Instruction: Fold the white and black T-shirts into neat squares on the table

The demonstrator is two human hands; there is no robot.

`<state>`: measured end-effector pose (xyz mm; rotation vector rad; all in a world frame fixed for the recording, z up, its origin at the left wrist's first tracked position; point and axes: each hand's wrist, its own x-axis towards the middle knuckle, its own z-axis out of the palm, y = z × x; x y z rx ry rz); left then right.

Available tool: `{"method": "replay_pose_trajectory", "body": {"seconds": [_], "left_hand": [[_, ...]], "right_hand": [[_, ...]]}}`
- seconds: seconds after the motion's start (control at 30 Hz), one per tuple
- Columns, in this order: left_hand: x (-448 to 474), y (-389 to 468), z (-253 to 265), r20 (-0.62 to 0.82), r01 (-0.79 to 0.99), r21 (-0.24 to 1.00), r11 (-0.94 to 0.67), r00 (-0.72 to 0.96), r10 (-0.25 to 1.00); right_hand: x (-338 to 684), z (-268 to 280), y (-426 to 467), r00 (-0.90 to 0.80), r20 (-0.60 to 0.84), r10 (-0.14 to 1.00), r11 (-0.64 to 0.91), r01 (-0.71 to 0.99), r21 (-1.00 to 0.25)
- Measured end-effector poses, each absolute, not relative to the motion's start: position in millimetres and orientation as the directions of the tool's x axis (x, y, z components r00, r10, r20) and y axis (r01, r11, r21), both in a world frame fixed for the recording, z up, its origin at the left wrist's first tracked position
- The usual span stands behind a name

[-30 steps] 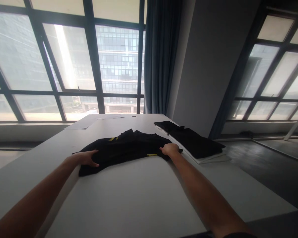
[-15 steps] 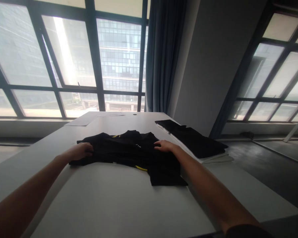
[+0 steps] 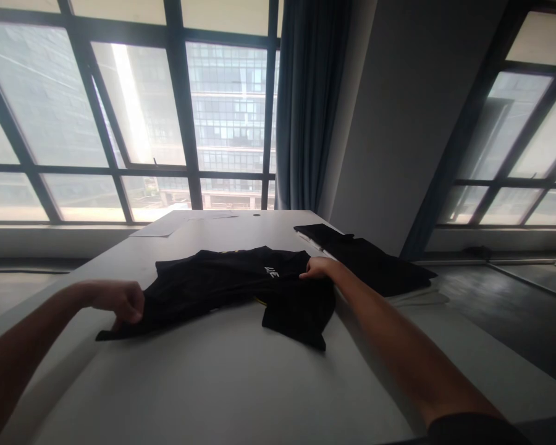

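Note:
A black T-shirt (image 3: 227, 275) with white lettering and a little yellow trim lies spread crosswise on the white table (image 3: 204, 383). My left hand (image 3: 123, 301) is closed on its left end, and the cloth there is drawn toward the near left. At the shirt's right part, my right hand (image 3: 317, 269) pinches the fabric a little right of the lettering. A short sleeve hangs loosely toward me below that hand. The fingertips of both hands are partly hidden.
Folded black clothes (image 3: 375, 259) lie on white cloth (image 3: 421, 298) along the table's right side. Sheets of white paper (image 3: 155, 227) rest at the far left of the table. Behind it are windows, a blue curtain (image 3: 299, 123) and a grey pillar (image 3: 389, 123).
My left hand has moved left and nearer, pulling the shirt's left end along. My right hand has closed on the fabric and shifted slightly right. The white lettering shows more fully.

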<state>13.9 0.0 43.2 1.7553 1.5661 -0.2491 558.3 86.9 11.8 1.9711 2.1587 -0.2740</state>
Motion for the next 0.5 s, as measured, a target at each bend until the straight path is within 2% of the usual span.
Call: {"method": "replay_pose_trajectory", "body": {"seconds": [0.07, 0.17, 0.23, 0.3, 0.5], "left_hand": [[18, 8, 40, -0.616, 0.891, 0.442, 0.106, 0.215, 0.758], [24, 38, 29, -0.401, 0.89, 0.457, 0.003, 0.203, 0.893], [29, 65, 19, -0.228, 0.932, 0.351, -0.088, 0.176, 0.958], [34, 89, 9, -0.117, 0.965, 0.233, -0.123, 0.154, 0.981], [48, 133, -14, -0.055, 0.987, 0.102, -0.127, 0.133, 0.99]], "right_hand": [[555, 21, 88, -0.054, -0.292, 0.955, 0.059, 0.998, 0.01], [545, 27, 94, -0.046, -0.17, 0.984, 0.054, 0.998, 0.045], [533, 27, 101, -0.073, -0.095, 0.993, 0.076, 0.996, 0.034], [519, 23, 111, -0.096, -0.095, 0.991, 0.095, 0.995, -0.017], [484, 8, 152, -0.041, -0.108, 0.993, 0.029, 0.993, -0.114]]}}
